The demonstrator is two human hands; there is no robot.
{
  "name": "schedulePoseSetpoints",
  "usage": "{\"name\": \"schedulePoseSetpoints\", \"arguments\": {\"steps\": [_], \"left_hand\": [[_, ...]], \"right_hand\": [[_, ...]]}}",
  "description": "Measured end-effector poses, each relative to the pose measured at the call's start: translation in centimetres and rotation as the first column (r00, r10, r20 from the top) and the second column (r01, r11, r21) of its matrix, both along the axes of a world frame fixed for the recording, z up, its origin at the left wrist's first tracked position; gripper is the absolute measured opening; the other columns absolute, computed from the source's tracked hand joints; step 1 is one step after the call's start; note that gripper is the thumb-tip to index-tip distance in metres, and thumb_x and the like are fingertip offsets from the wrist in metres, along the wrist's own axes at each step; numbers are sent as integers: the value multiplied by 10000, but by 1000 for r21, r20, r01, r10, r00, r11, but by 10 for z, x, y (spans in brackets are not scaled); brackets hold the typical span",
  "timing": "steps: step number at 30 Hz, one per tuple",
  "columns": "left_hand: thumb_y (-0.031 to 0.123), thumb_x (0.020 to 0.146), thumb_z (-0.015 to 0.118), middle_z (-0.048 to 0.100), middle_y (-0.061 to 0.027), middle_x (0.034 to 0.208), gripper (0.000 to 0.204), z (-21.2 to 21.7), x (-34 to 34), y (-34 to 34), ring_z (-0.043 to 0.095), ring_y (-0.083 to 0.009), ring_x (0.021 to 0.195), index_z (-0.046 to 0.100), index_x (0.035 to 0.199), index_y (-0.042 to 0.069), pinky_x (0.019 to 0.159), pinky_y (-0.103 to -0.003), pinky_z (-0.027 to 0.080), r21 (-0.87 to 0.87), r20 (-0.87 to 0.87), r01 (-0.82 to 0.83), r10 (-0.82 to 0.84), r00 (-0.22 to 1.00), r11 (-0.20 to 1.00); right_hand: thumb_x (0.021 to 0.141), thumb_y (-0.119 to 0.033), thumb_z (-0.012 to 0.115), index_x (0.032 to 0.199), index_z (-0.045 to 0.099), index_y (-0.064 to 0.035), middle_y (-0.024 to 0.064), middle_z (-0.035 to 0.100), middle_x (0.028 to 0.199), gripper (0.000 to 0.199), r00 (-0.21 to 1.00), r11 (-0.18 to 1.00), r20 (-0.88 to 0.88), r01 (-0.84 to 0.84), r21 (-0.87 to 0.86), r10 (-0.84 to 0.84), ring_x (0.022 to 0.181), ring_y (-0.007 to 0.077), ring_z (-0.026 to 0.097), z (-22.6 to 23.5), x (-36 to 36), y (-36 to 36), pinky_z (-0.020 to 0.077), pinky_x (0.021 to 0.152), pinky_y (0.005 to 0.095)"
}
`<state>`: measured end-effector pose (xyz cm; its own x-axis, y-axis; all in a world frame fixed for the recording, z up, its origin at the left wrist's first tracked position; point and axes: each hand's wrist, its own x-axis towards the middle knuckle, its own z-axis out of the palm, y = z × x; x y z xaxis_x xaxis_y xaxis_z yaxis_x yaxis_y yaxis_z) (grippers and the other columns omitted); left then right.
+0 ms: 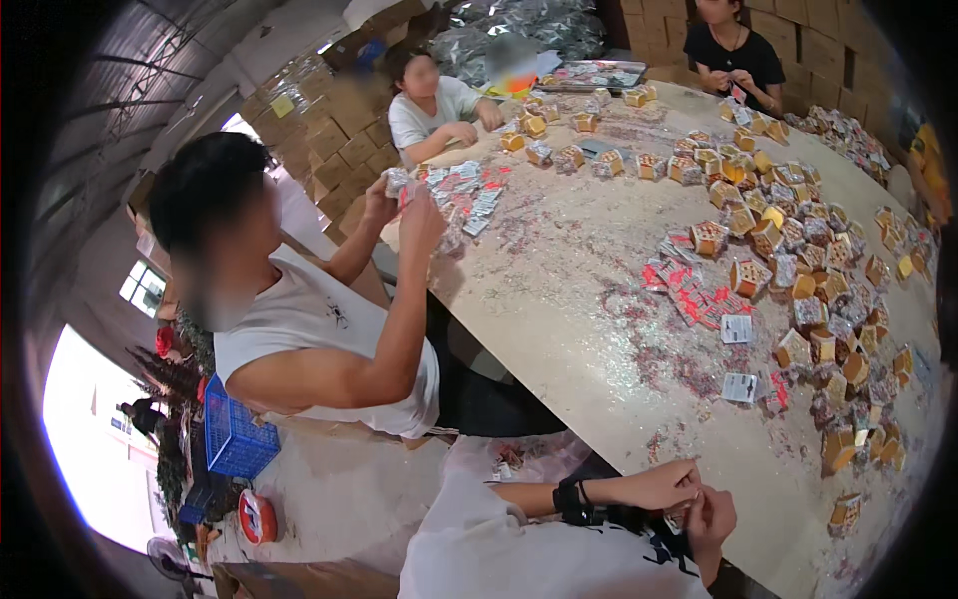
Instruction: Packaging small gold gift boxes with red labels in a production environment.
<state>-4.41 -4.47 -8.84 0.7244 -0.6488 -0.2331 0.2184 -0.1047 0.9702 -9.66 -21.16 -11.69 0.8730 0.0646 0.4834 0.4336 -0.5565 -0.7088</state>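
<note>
At the table's near edge, my left hand (pixel 659 487), with a black band at its wrist, meets my right hand (pixel 712 517). Fingertips of both are pinched together. Something small and reddish-silver shows just below them, mostly hidden by the fingers, and I cannot make out its kind. Beyond my hands lie two white printed tags (pixel 739 387) and a pile of tags with bright red strings (pixel 699 298). To the right spreads a large heap of small house-shaped ornaments (pixel 764 240), brown and gold with whitish glittery parts. One ornament (pixel 844 514) sits apart, nearest my right hand.
Glitter and reddish bits litter the pale table (pixel 559 290). At left, a co-worker in a white sleeveless top (pixel 329 329) holds up a small item beside more tags (pixel 469 190). Two other people sit farther along. A blue crate (pixel 238 436) and red bucket (pixel 257 517) stand on the floor.
</note>
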Motion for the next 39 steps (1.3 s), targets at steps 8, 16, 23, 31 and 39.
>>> {"name": "schedulePoseSetpoints", "arguments": {"steps": [8,16,23,31,39], "left_hand": [[150,906,513,531,-112,775,156,-9,-30,14,522,-185,672,434,924,17,582,-318,422,79,178,-252,235,956,964],[172,862,556,542,-106,719,179,-24,-30,17,539,-239,659,460,896,24,578,-349,414,71,268,-268,241,933,961],[146,834,587,539,-95,697,173,-26,-28,12,524,-196,627,465,854,25,548,-321,400,26,260,-284,267,928,959],[110,806,570,567,-124,677,151,-21,-25,8,558,-217,625,478,809,-9,545,-331,426,-30,103,-340,341,934,940],[129,829,589,578,-120,684,173,-8,-23,21,573,-201,619,476,822,-1,536,-319,431,109,86,-286,277,957,952]], "right_hand": [[775,66,582,851,573,29,105,513,761,85,984,970,-147,-62,237,99,652,186,509,-4,-5,22,397,549,267],[807,-6,579,795,529,-2,54,437,714,52,986,994,-126,-101,48,106,586,131,416,-27,-1,14,341,506,245],[810,-105,671,863,631,-10,112,566,759,115,989,993,-93,-113,22,115,582,204,499,-28,2,8,433,527,301],[824,-109,665,917,652,0,129,582,767,143,996,997,25,-81,-18,82,592,224,520,-22,2,16,439,536,316],[828,-134,645,905,623,8,168,573,770,163,978,958,-18,-209,-196,209,669,325,528,-18,8,11,446,610,399]]}}
